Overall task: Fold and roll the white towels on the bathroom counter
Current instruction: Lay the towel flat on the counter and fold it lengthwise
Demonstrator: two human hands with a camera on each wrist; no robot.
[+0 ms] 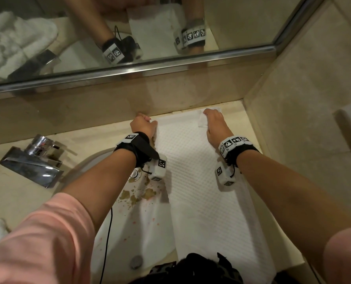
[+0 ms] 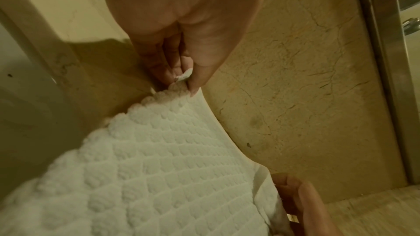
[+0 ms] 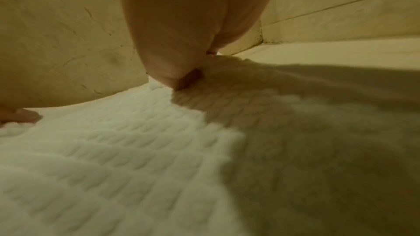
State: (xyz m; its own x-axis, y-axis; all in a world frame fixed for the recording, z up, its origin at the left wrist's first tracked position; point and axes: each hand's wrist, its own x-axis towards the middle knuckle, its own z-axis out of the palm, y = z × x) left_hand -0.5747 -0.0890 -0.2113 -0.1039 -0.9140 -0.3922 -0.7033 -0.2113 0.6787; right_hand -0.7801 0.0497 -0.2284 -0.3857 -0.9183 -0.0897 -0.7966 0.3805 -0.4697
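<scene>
White waffle towel (image 1: 193, 171) is lying stretched between my wrists; my left hand (image 1: 142, 125) is pinching its far corner, my right hand (image 1: 214, 125) is gripping the opposite one. I'm judging that keeping both corners taut and level will be giving a square fold

- The left hand (image 2: 181, 24) comes down from the top, and its thumb and fingers (image 2: 167, 64) pinch the far corner of a white waffle-pattern towel (image 2: 159, 168).
- The towel spreads from this corner toward the lower left.
- A beige marble backsplash (image 2: 295, 78) stands just behind the towel edge.
- A metal mirror frame (image 2: 382, 60) runs along the right side.
- The right hand (image 2: 302, 204) touches the towel at the bottom right; its grip is not clear.
</scene>
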